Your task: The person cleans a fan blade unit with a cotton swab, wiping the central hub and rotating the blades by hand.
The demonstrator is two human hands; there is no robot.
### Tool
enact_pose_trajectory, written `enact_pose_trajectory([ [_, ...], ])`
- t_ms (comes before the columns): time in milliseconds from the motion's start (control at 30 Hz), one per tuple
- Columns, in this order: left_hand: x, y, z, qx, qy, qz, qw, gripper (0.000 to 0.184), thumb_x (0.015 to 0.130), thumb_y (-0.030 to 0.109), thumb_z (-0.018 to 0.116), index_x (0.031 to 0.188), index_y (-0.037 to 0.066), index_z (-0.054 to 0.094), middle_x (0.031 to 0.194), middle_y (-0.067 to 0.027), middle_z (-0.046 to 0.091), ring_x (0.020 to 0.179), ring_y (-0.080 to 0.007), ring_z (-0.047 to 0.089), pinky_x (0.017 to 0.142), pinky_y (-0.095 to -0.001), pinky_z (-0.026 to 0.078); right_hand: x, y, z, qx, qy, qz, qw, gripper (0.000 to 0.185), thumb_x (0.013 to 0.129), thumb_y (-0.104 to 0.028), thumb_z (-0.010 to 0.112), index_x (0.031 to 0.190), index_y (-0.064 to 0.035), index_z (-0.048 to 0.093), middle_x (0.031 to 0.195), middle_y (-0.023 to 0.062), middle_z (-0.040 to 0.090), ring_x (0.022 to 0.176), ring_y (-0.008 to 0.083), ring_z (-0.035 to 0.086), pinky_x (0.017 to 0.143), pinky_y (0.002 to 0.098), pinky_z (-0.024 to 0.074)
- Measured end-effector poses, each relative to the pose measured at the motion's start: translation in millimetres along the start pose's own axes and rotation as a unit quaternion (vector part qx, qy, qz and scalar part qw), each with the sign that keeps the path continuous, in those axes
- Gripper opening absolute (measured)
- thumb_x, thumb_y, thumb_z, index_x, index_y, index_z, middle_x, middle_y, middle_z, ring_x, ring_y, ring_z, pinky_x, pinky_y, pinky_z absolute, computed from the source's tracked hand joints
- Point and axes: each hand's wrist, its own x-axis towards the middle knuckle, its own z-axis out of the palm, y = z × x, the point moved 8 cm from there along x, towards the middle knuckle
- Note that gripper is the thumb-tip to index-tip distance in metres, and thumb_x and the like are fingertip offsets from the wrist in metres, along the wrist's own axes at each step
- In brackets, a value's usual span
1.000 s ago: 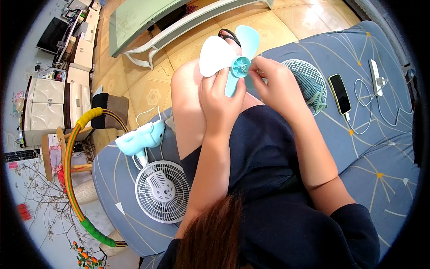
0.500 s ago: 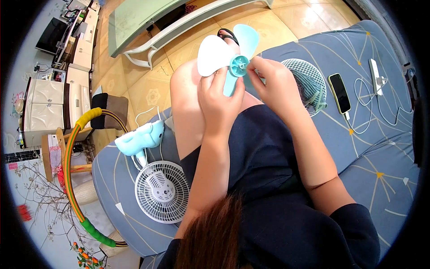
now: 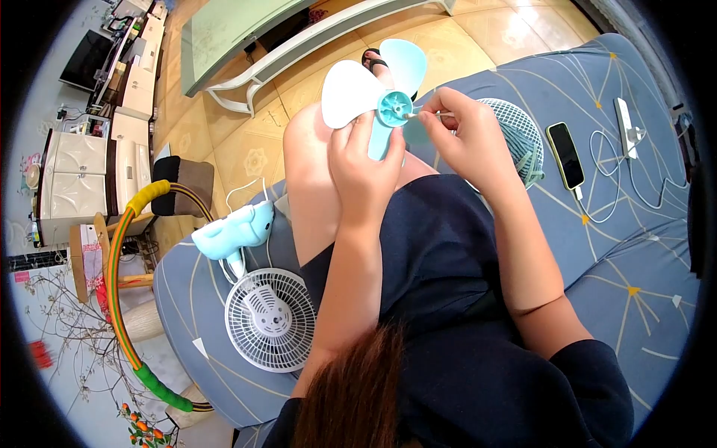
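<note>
My left hand [image 3: 364, 175] holds a light-blue fan blade [image 3: 349, 93] above my lap, fingers closed around its lower lobe, with the open back of its hub [image 3: 388, 119] facing me. In my right hand [image 3: 472, 142], pinched between thumb and fingers, is a thin white stick that looks like a cotton swab [image 3: 412, 116]. Its tip is at the hub's right rim. Right of that hand, a round light-blue mesh cover [image 3: 508, 110] lies with a teal striped cloth [image 3: 519, 149] in it, partly hidden by my wrist.
On the sofa [image 3: 575, 246] to my left lie a white fan grille [image 3: 270, 319] and a blue fan body [image 3: 235, 230] with its cord. To my right are a charging phone [image 3: 566, 157] and a power strip [image 3: 627, 128]. A glass-topped table [image 3: 224, 37] stands ahead.
The blade has shifted slightly left and turned a little. My right hand has drawn back to the right from the hub, so the white stick now shows.
</note>
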Motion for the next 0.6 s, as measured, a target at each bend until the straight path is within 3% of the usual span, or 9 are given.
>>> enact_pose_trajectory([
  [67, 0.2, 2.9, 0.3, 0.004, -0.003, 0.003, 1.000, 0.044, 0.072, 0.010, 0.079, 0.113, -0.002, 0.066, 0.098, -0.0179, 0.065, 0.090, -0.0351, 0.062, 0.080, -0.0419, 0.050, 0.3, 2.6, 0.4, -0.020, 0.005, 0.011, 1.000, 0.015, 0.083, -0.016, 0.067, 0.086, -0.0014, 0.063, 0.071, 0.0187, 0.065, 0.068, 0.0351, 0.066, 0.062, 0.0420, 0.0517],
  [167, -1.2, 2.9, 0.7, 0.011, -0.007, 0.004, 1.000, 0.044, 0.072, 0.010, 0.079, 0.112, -0.002, 0.067, 0.097, -0.0173, 0.065, 0.089, -0.0345, 0.062, 0.080, -0.0418, 0.050, -1.1, -0.5, 3.4, -0.064, 0.001, 0.005, 0.998, 0.017, 0.088, -0.013, 0.067, 0.087, 0.0038, 0.063, 0.070, 0.0162, 0.064, 0.060, 0.0210, 0.063, 0.060, 0.0320, 0.0512],
  [300, -1.0, 2.9, 1.3, 0.015, -0.009, 0.014, 1.000, 0.042, 0.071, 0.010, 0.079, 0.110, -0.001, 0.067, 0.096, -0.0169, 0.065, 0.088, -0.0341, 0.062, 0.078, -0.0413, 0.050, -1.8, -5.0, 5.6, -0.094, 0.012, -0.016, 0.995, 0.019, 0.087, -0.015, 0.069, 0.085, 0.0028, 0.064, 0.067, 0.0180, 0.063, 0.057, 0.0265, 0.061, 0.056, 0.0337, 0.0478],
  [467, -1.0, 6.2, 0.9, 0.006, -0.037, -0.017, 0.999, 0.037, 0.076, 0.002, 0.075, 0.111, -0.006, 0.064, 0.105, -0.0195, 0.065, 0.099, -0.0326, 0.061, 0.087, -0.0394, 0.049, -1.7, -2.5, 7.9, -0.086, 0.013, -0.026, 0.996, 0.021, 0.088, -0.017, 0.068, 0.081, 0.0027, 0.063, 0.062, 0.0170, 0.060, 0.053, 0.0288, 0.059, 0.054, 0.0352, 0.0459],
  [600, -1.7, 6.3, -0.1, 0.012, -0.036, -0.022, 0.999, 0.039, 0.075, 0.003, 0.075, 0.111, -0.007, 0.064, 0.105, -0.0199, 0.065, 0.099, -0.0325, 0.061, 0.087, -0.0393, 0.049, -1.1, -6.3, 8.7, -0.130, -0.021, -0.009, 0.991, 0.023, 0.090, -0.023, 0.063, 0.080, -0.0016, 0.063, 0.070, 0.0189, 0.065, 0.069, 0.0374, 0.066, 0.062, 0.0464, 0.0518],
])
